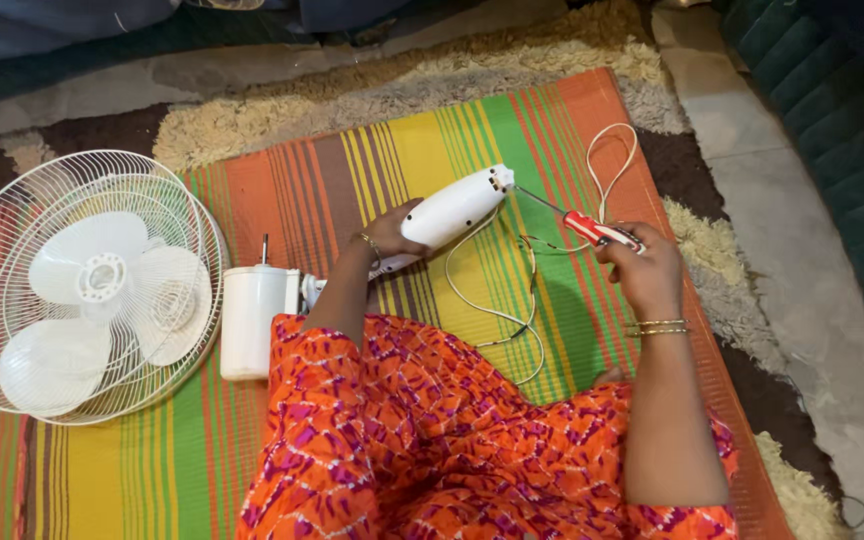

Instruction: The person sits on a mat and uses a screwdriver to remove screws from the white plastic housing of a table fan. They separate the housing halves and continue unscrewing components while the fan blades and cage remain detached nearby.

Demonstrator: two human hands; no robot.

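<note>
My left hand (392, 230) grips a white plastic fan stem (457, 205), tilted up to the right above the striped mat. In my right hand (642, 265) is a screwdriver (592, 228) with a red and white handle. Its metal shaft points left, and its tip meets the upper end of the stem. A white power cord (497, 310) trails from the stem and loops across the mat between my hands and beyond the screwdriver. The white fan motor housing (250, 320) lies beside my left forearm, with its shaft sticking up.
A white wire fan guard (12, 210) with white blades (102, 300) lying in it rests at the left. A multicoloured striped mat (372, 160) covers a shaggy rug (252, 110). Tiled floor (802, 250) runs along the right. My orange patterned lap (432, 440) fills the bottom.
</note>
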